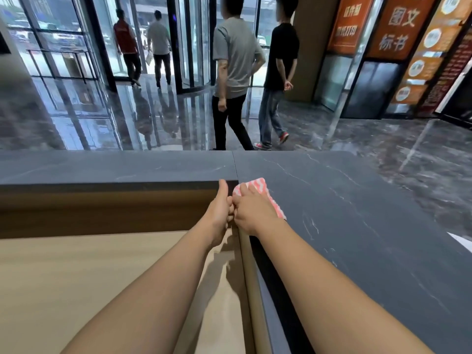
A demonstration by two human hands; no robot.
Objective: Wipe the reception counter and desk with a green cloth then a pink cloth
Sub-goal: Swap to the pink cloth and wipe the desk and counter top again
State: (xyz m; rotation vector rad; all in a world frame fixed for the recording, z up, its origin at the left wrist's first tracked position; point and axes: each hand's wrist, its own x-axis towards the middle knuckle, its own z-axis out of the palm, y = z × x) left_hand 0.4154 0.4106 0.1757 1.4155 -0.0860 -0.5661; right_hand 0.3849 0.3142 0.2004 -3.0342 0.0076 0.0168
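A pink and white striped cloth lies on the dark marble counter, at the inner corner where its two slabs meet. My right hand lies flat on the cloth and presses it down near the counter's inner edge. My left hand is just left of it, thumb up against the counter's edge, its curled fingers touching the right hand; whether they hold the cloth is hidden. The lower tan wooden desk spreads below my left arm. No green cloth is in view.
The counter runs left along the far side and toward me on the right. A white object's corner shows at the right edge. Beyond the counter, several people walk across a glossy lobby floor toward glass doors.
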